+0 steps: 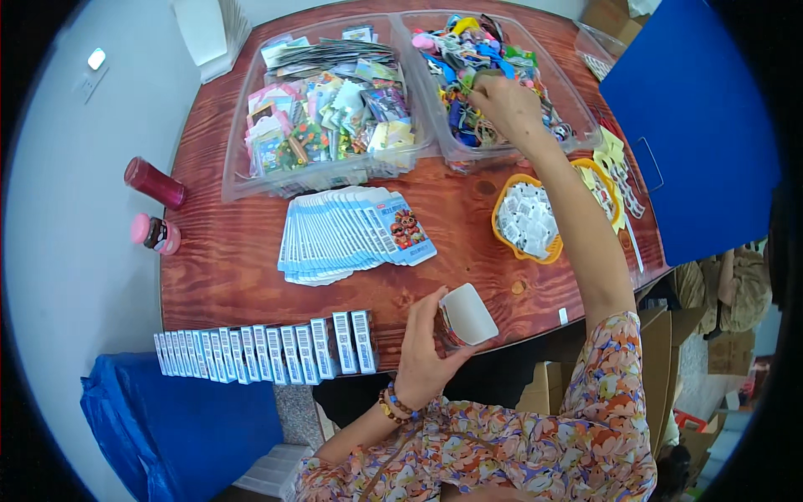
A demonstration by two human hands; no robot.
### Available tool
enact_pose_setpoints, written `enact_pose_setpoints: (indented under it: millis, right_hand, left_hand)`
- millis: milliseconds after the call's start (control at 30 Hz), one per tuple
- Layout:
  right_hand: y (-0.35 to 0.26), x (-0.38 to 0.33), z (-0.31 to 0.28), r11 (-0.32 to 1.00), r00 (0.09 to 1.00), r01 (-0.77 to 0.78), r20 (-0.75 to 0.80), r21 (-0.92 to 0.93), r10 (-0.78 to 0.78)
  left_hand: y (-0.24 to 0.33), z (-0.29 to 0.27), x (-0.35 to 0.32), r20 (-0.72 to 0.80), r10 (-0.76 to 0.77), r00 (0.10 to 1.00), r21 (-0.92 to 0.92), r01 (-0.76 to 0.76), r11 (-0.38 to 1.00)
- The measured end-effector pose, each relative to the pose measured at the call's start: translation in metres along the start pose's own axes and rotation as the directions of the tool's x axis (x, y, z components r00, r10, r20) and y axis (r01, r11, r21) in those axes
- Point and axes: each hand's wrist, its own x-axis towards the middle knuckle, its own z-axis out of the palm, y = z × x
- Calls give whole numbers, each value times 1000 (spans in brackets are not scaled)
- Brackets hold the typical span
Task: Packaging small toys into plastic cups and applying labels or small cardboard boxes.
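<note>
white card lining shows inside a small open box (470,316), held at the near edge of the wooden table (464,213). the left hand (425,345) grips it, fingers and thumb closed about its side. the right hand (512,109) reaches into the right clear bin (468,156), among mixed coloured trinkets (467,63); fingertips partly hidden, any pinch cannot be told. beside it stands the left clear bin (251,187), filled with flat packets (339,109). a yellow basket (502,241) of small white sachets (525,217) sits left of the right forearm. mid-table, blue-and-white cartons (347,233) lie fanned; narrow boxes (264,353) stand in a row along the near left edge.
</note>
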Motion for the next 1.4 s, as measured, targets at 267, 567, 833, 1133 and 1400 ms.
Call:
enact_pose_setpoints:
  millis: [267,567,833,1133,1400]
  right_hand:
    - [-128,6,16,928,931,365,-58,71,-361]
    - [-47,-40,-62,705,972,234,-187,669,-145]
    - [-27,-200,-87,397,962,-203,257,895,-88]
    - [-7,-215,-81,740,896,23,315,672,-314]
    - [-20,-212,-76,738,804,-241,555,630,-211]
  left_hand:
    - [4,-15,11,-114,19,993,94,-9,996]
    - [-14,-10,22,-231,-31,973,29,38,999]
    - [-23,9,31,-281,4,960,123,32,992]
    - [-19,23,20,-159,162,974,391,-88,916]
    - [-27,24,25,-162,128,978,342,-66,938]
